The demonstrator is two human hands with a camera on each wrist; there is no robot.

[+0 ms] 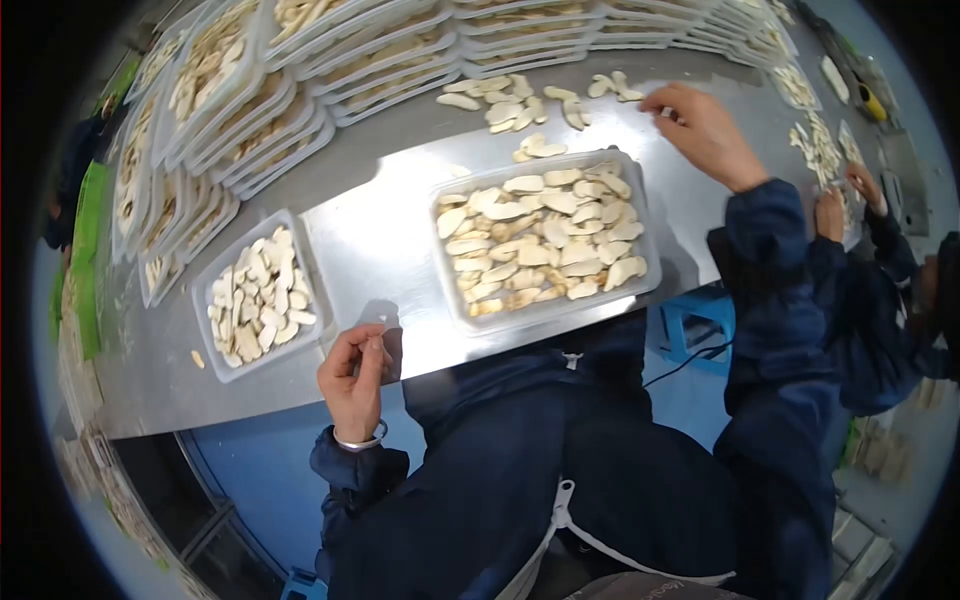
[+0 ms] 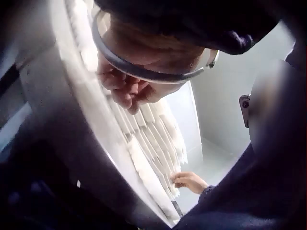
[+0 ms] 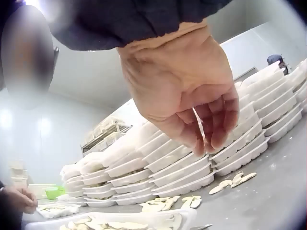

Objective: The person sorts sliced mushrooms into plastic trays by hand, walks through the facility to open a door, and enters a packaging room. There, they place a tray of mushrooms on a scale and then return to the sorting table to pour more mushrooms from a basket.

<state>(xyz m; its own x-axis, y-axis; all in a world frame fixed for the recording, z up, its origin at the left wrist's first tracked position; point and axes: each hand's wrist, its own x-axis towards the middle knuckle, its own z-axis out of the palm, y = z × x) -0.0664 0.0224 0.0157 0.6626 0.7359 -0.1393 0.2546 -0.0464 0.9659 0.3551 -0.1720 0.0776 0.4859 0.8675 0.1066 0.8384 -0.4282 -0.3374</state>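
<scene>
A clear plastic tray (image 1: 445, 300) in front of the person holds rows of pale mushroom slices (image 1: 555, 230). Beyond its far edge, loose mushroom slices (image 1: 510, 100) lie on the metal table. My right hand (image 1: 705, 135) reaches over the far right of these, its fingers bent down near a small group of slices (image 3: 232, 183); no slice shows between them in the right wrist view. Low at the table's front edge, my left hand (image 1: 352, 385) hangs with loosely curled fingers and nothing visible in it. A smaller tray (image 1: 225, 372) of mushroom slices stands just left of it.
Stacked trays (image 1: 390, 75) of slices line the back and left of the metal table (image 1: 370, 220). At the right, another person's hands (image 1: 845, 205) work over slices. A blue stool (image 1: 690, 325) stands under the table.
</scene>
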